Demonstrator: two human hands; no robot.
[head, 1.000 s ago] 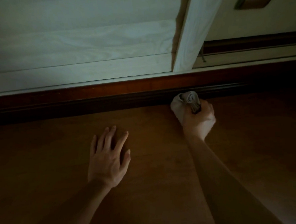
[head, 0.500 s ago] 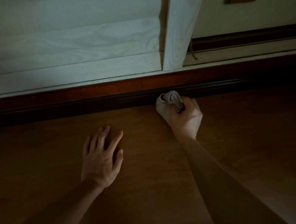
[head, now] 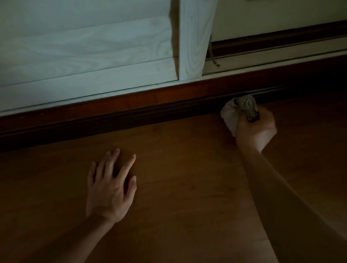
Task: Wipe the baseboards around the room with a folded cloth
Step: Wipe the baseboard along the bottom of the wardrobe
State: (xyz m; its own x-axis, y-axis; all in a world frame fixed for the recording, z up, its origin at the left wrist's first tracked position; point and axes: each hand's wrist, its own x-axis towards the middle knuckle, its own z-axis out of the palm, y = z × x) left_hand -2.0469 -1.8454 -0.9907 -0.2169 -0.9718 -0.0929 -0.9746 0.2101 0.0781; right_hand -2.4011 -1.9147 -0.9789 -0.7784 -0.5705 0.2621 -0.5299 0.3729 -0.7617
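The left hand point(head: 110, 188) is resting palm-down on the wooden floor point(head: 184, 203), fingers straight and spread wide, holding nothing. It is serving as a brace and is lying well short of the baseboard point(head: 108, 120).

The baseboard is running as a dark strip from lower left to upper right, beneath the white panel point(head: 82, 54). That line is its long axis and the wiping direction.

The cloth point(head: 238, 110) is sitting at the foot of the baseboard, right of centre, touching the lower moulding where it meets the floor. It is appearing bunched rather than neatly folded. Its long axis is lying across the baseboard line, with the wadded end pointing at the moulding.

The right hand point(head: 256, 130) is gripping the cloth, fingers curled tightly round it.

Step in hand: a wiping stroke along this section, judging by the contact. The next move is calling for steady pressure along the strip, plus repositioning of the brace hand.
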